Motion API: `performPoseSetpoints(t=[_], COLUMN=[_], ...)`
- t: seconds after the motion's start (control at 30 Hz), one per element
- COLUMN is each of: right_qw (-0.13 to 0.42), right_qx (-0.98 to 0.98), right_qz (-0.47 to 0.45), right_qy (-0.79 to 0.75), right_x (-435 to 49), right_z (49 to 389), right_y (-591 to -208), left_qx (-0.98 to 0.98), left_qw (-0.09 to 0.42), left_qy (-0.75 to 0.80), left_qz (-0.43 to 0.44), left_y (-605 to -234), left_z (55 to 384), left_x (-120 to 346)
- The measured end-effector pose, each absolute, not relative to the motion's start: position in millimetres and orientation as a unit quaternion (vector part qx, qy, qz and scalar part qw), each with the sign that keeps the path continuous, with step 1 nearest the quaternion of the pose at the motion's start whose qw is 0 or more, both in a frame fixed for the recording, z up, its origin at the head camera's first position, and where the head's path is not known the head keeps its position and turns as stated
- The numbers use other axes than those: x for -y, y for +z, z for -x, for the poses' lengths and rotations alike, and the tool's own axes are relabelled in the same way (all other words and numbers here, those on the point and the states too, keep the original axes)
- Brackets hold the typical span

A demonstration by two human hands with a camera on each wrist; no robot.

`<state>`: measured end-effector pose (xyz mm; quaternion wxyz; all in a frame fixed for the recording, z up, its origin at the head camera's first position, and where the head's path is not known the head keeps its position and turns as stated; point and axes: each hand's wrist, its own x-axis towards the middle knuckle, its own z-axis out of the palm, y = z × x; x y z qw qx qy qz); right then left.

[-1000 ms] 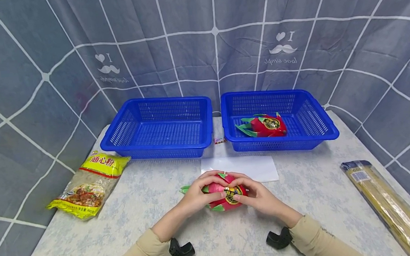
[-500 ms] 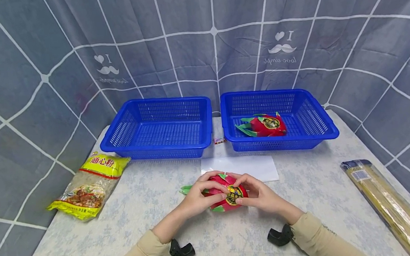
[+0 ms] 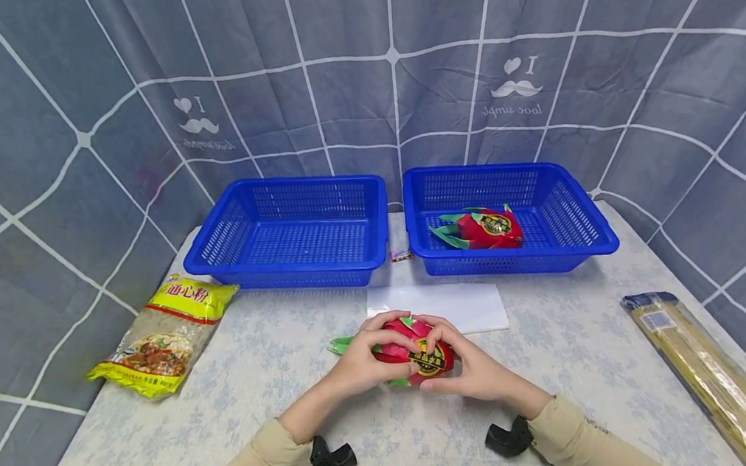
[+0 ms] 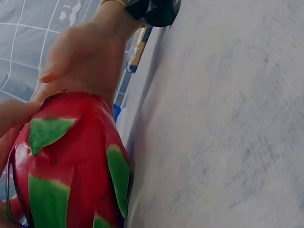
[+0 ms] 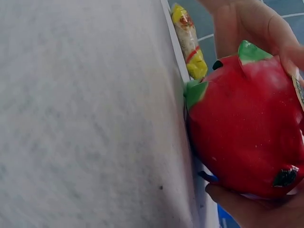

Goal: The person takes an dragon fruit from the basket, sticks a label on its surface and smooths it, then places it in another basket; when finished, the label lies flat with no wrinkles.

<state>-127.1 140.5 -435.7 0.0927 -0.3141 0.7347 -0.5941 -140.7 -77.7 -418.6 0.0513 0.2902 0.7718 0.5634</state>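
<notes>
In the head view, a red dragon fruit point(image 3: 446, 360) with green-tipped scales lies on the cloth-covered table. Its black-and-gold round label point(image 3: 429, 363) faces up. My left hand point(image 3: 360, 360) grips the stem side, long green leaves poking out past it. On the other end my right hand point(image 3: 478, 370) holds the fruit, one fingertip bent over the label and the thumb low at the near side. The left wrist view shows the red skin and green scales of the dragon fruit point(image 4: 90, 147) close up; its rounded end point(image 5: 242, 123) fills much of the right wrist view.
Behind the hands lies a white sheet point(image 3: 466, 306). Two blue baskets stand farther back: the left basket point(image 3: 284, 279) and the right basket point(image 3: 502, 262), which holds another dragon fruit point(image 3: 479, 231). A pasta bag point(image 3: 163, 340) lies left, a long noodle pack point(image 3: 712, 373) right.
My right thumb has slid down off the label to the fruit's near side, and a right fingertip has come over the label. The left hand keeps its hold.
</notes>
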Motion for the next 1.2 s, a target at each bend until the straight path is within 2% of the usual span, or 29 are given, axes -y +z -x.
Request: performPoseSetpoints(t=[0.23, 0.57, 0.8, 1.03, 1.2], right_qw=[0.103, 0.032, -0.006, 0.076, 0.119], right_qx=[-0.748, -0.767, -0.781, -0.771, -0.744], right_qz=[0.306, 0.287, 0.268, 0.306, 0.338], right_qy=[-0.58, -0.573, -0.565, -0.554, -0.564], right_x=[-142, -131, -126, -145, -155], right_z=[129, 113, 110, 130, 137], right_y=[-434, -406, -406, -431, -432], left_qx=[-0.768, -0.77, -0.773, -0.774, -0.772], left_qw=[0.022, 0.033, 0.056, 0.095, 0.084], left_qy=[0.571, 0.567, 0.555, 0.559, 0.573], left_qz=[-0.288, -0.292, -0.301, -0.282, -0.263], left_y=[-421, -417, -417, -414, -416], left_z=[140, 140, 143, 143, 142], left_x=[74, 76, 79, 81, 78])
